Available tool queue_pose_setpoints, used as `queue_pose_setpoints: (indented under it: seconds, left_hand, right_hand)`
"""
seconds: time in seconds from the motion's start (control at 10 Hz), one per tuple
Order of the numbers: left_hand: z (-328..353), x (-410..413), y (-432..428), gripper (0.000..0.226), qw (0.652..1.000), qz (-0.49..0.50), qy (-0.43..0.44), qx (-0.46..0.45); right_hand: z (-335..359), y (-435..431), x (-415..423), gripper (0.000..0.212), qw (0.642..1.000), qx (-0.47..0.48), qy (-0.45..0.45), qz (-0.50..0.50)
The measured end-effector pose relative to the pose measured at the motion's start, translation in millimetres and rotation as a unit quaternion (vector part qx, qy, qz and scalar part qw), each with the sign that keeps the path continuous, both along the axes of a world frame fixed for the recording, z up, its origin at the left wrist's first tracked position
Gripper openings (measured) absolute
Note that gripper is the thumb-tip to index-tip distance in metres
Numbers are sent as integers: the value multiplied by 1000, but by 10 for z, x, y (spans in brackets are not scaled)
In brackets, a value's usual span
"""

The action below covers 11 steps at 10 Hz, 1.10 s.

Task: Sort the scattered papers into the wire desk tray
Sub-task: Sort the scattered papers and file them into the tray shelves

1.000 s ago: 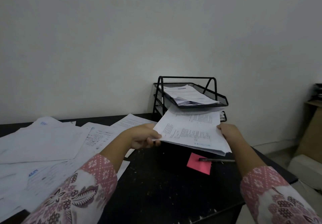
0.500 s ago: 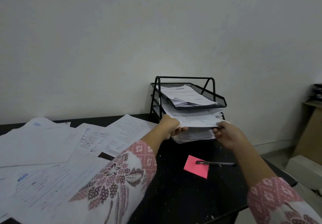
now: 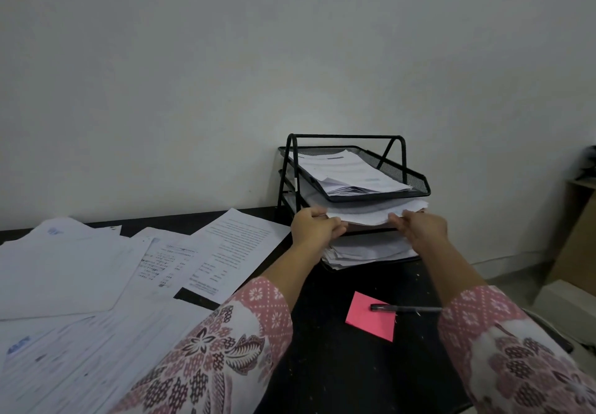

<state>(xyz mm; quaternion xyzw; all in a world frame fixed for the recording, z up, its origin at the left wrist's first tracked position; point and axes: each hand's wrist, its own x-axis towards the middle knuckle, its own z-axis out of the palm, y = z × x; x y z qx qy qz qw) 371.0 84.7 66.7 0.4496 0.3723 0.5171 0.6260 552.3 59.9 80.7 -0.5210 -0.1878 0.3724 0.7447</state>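
Note:
A black wire desk tray (image 3: 416, 178) with three tiers stands against the wall at the desk's back right. Its top and bottom tiers hold white sheets. A stack of papers (image 3: 364, 215) lies in the middle tier, its near edge sticking out. My left hand (image 3: 314, 225) grips the stack's near left corner, and my right hand (image 3: 419, 228) holds its near right edge with curled fingers. Scattered papers (image 3: 96, 271) cover the left half of the black desk.
A pink sticky note (image 3: 367, 320) lies on the desk (image 3: 338, 375) in front of the tray, with a black pen (image 3: 403, 309) across its top corner. A cardboard box (image 3: 577, 239) and a white block stand on the floor to the right.
Both hands carried the stack of papers forward from above the desk and slid it into the tray's middle tier. The scattered papers have not moved.

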Motion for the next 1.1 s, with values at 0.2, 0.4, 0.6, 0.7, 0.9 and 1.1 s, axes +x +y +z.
queue_pose_setpoints:
  seconds: [0.2,0.4,0.6,0.7,0.9,1.1]
  left_hand:
    - [-22,6,79,36,1000,-9,10,4]
    - [20,-72,49,28,999,-25,15,17]
    - [-7,-367,6,13,996,-14,78,28]
    - [-83,-715,-53,12,988,5,147,48]
    - [-358,-1690,-216,15,955,91,273,72]
    - [-673,-2682,-382,12,911,175,367,72]
  right_hand:
    - [-52,137,12,40,1000,-8,8,-6]
    - [-56,10,82,94,860,243,436,-106]
    - [28,69,-516,28,999,10,-40,-28]
    - [76,-32,-880,19,991,-12,-122,56]
    - [-164,-139,-1771,11,942,-49,-247,223]
    - [-594,-142,-2615,9,884,-97,-351,293]
